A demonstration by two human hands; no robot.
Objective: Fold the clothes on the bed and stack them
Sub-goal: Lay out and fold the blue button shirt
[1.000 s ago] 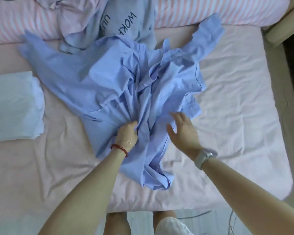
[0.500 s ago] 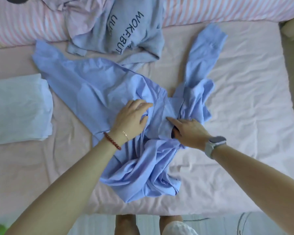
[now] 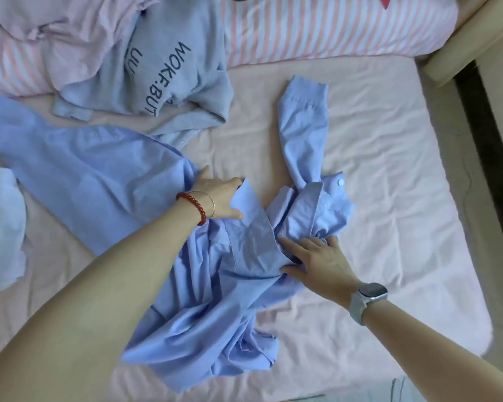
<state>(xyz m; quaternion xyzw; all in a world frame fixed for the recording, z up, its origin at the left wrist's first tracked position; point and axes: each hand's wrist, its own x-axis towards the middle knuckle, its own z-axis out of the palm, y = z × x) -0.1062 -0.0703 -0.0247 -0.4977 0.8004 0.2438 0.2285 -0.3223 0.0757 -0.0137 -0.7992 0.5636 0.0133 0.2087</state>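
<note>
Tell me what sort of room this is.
Most likely a bedroom at home. A bed with a pale pink sheet fills the view, a pink-striped pillow or duvet lies along its far side, and loose clothes such as a blue shirt lie on it.

A crumpled light-blue shirt point(image 3: 215, 300) lies unfolded on the pink bed point(image 3: 389, 198), sleeves flung apart; beyond it a rumpled grey printed sweatshirt point(image 3: 169, 59); left of it, folded pale clothes point(image 3: 0, 227)
</note>
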